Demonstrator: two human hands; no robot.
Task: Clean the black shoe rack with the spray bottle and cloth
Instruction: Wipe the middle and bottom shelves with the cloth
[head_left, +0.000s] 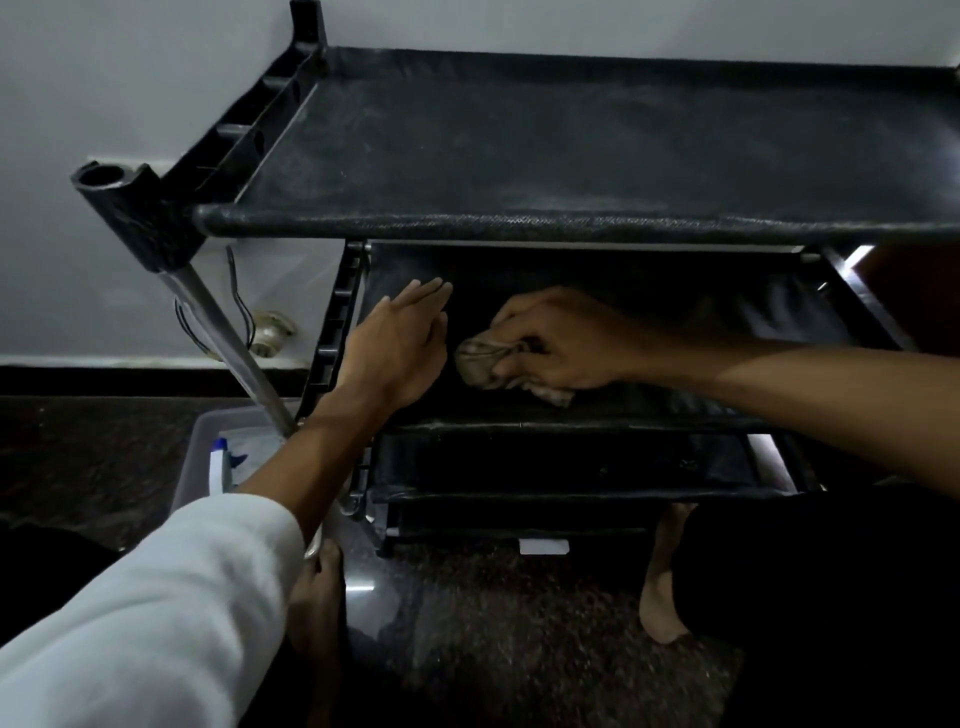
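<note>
Your right hand (550, 345) clenched round cloth (483, 364) on second shelf (779, 312) of shoe rack (519, 223); left hand (400, 348) flat, fingers straight, on same shelf. Note: spray bottle (219, 460) in tub (197, 447), left of rack. Risk: heavy wiping likely sags fabric shelf, shifts light frame.

A home: shoe rack (571, 140) by a white wall (104, 78).
</note>
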